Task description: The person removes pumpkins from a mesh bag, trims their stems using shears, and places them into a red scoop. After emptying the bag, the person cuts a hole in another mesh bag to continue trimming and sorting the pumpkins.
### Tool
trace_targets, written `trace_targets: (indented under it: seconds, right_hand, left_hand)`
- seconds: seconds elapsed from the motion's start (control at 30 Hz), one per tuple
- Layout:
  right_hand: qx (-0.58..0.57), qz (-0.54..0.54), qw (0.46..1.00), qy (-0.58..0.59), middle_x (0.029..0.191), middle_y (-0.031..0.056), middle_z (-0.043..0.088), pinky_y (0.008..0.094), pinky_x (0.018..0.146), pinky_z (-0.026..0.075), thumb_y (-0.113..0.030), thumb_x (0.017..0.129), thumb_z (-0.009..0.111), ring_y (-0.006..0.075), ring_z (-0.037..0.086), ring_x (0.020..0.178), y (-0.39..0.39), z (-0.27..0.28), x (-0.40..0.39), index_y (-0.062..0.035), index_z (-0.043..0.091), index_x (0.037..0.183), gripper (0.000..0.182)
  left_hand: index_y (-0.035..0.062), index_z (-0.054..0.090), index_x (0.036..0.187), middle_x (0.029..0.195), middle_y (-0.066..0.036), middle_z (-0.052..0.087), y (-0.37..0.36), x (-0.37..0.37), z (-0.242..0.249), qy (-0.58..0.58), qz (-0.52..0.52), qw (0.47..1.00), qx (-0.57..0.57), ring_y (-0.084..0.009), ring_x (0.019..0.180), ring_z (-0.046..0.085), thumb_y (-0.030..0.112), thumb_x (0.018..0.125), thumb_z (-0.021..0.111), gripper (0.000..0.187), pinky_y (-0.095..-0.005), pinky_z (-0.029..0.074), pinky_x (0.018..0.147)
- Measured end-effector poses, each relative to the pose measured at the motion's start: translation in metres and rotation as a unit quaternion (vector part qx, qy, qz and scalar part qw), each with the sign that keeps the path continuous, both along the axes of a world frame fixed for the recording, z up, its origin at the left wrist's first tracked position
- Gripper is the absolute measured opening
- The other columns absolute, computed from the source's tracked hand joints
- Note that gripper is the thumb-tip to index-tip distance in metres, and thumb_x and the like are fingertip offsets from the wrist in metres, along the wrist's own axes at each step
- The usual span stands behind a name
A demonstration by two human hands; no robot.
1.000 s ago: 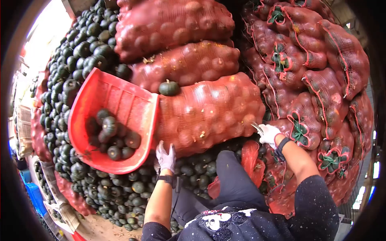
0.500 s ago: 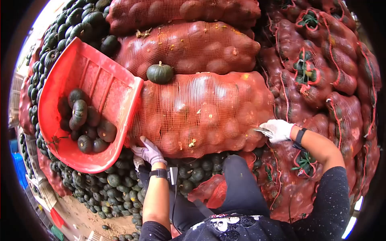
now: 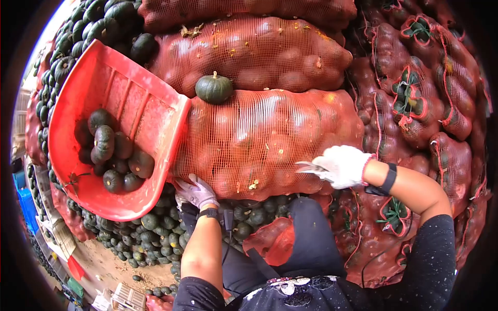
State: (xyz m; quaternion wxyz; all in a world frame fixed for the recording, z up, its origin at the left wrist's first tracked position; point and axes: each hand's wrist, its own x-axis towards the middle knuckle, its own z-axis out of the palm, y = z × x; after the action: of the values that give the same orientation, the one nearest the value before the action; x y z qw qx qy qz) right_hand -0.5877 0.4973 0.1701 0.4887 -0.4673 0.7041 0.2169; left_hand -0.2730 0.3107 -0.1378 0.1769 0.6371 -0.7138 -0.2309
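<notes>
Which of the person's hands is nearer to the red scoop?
Left. The left hand is at the near edge of the mesh sack, beside the red scoop; the right hand, holding a metal tool, is by the sack's right end.

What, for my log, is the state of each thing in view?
Red mesh sack in the middle: filled.
Red plastic scoop-shaped bin: partly filled.
Round dark-green squashes in it: heaped.
Round dark-green squash by the sack's upper edge: stem up.
Silver metal pointed tool: held in white-gloved right hand.
Lavender-gloved left hand: at sack's lower left edge, grip unclear.
Red mesh between the legs: crumpled.
</notes>
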Motion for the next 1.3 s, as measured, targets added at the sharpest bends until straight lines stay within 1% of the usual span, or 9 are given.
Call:
trace_targets:
  seconds: [0.13,0.27,0.4,0.57,0.77,0.87,1.0,1.17,1.3]
  right_hand:
    - [0.104,-0.053,0.993,0.022,0.101,0.0187,0.067,0.0490,0.082,0.054,-0.026,0.074,0.071,0.0386,0.067,0.094,0.049,0.003,-0.021,-0.0125,0.062,0.116,0.046]
    - [0.051,-0.076,0.995,0.030,0.099,0.0186,0.067,0.0484,0.082,0.054,-0.025,0.073,0.071,0.0383,0.066,0.094,0.056,-0.018,-0.018,-0.0122,0.061,0.116,0.046]
    - [0.016,-0.006,0.999,0.038,0.096,0.0181,0.066,0.0484,0.080,0.053,-0.025,0.076,0.070,0.0378,0.066,0.092,0.012,-0.031,0.005,-0.0134,0.062,0.115,0.041]
    - [0.023,0.019,0.999,0.011,0.094,0.0170,0.065,0.0489,0.079,0.053,-0.024,0.079,0.069,0.0380,0.066,0.090,-0.014,-0.036,0.008,-0.0143,0.063,0.112,0.035]
    - [0.016,0.009,1.000,0.016,0.095,0.0170,0.066,0.0482,0.077,0.054,-0.020,0.073,0.071,0.0392,0.066,0.088,-0.027,-0.050,0.025,-0.0129,0.063,0.107,0.035]
    - [0.082,0.012,0.996,-0.025,0.093,0.0173,0.066,0.0478,0.077,0.054,-0.021,0.073,0.071,0.0390,0.066,0.088,-0.042,-0.052,0.027,-0.0120,0.063,0.106,0.036]
    - [-0.073,-0.028,0.996,-0.052,0.088,0.0164,0.064,0.0467,0.076,0.053,-0.021,0.074,0.069,0.0378,0.065,0.086,-0.038,-0.085,0.051,-0.0095,0.061,0.106,0.035]
    - [-0.116,-0.152,0.977,-0.092,0.083,0.0127,0.061,0.0415,0.068,0.052,-0.019,0.075,0.066,0.0342,0.064,0.078,-0.029,-0.099,0.076,-0.0091,0.058,0.099,0.027]
    - [-0.141,-0.107,0.983,-0.047,0.085,0.0119,0.063,0.0400,0.066,0.053,-0.022,0.076,0.066,0.0332,0.065,0.076,-0.034,-0.108,0.090,-0.0073,0.057,0.105,0.033]
  left_hand:
    - [-0.0069,0.029,0.151,0.155,-0.032,0.028,0.005,-0.006,0.012,-0.011,0.009,0.999,0.032,-0.0467,0.142,0.030,0.030,0.095,0.054,0.071,-0.0513,0.023,0.120]
    - [-0.0073,0.027,0.152,0.156,-0.032,0.026,0.000,-0.017,0.032,-0.001,0.014,0.998,0.058,-0.0459,0.145,0.027,0.031,0.096,0.053,0.073,-0.0498,0.020,0.122]
    - [-0.0069,0.024,0.153,0.156,-0.032,0.025,0.002,-0.017,0.036,-0.014,0.011,0.997,0.077,-0.0456,0.146,0.025,0.029,0.095,0.054,0.075,-0.0496,0.019,0.123]
    - [-0.0097,0.025,0.149,0.154,-0.036,0.025,-0.007,-0.012,0.036,-0.022,-0.049,0.998,0.032,-0.0491,0.142,0.028,0.023,0.083,0.057,0.080,-0.0526,0.019,0.121]
    - [-0.0106,0.028,0.147,0.151,-0.040,0.025,0.001,-0.005,0.028,-0.039,-0.061,0.995,0.072,-0.0534,0.140,0.027,0.028,0.084,0.057,0.079,-0.0589,0.019,0.119]
    - [-0.0110,0.028,0.146,0.150,-0.040,0.026,0.002,-0.005,0.029,-0.033,-0.071,0.995,0.058,-0.0540,0.139,0.028,0.028,0.085,0.059,0.079,-0.0597,0.021,0.118]
    - [-0.0109,0.025,0.147,0.150,-0.039,0.025,0.005,0.003,0.015,0.012,-0.085,0.996,0.010,-0.0541,0.138,0.027,0.025,0.085,0.060,0.080,-0.0625,0.021,0.116]
    - [-0.0065,0.017,0.153,0.157,-0.034,0.017,0.011,0.012,-0.005,0.021,-0.111,0.993,-0.038,-0.0497,0.144,0.022,0.030,0.094,0.051,0.078,-0.0576,0.018,0.120]
    - [-0.0032,0.017,0.155,0.159,-0.032,0.016,0.010,0.015,-0.008,0.047,-0.120,0.990,-0.060,-0.0485,0.145,0.020,0.040,0.098,0.050,0.079,-0.0574,0.017,0.120]
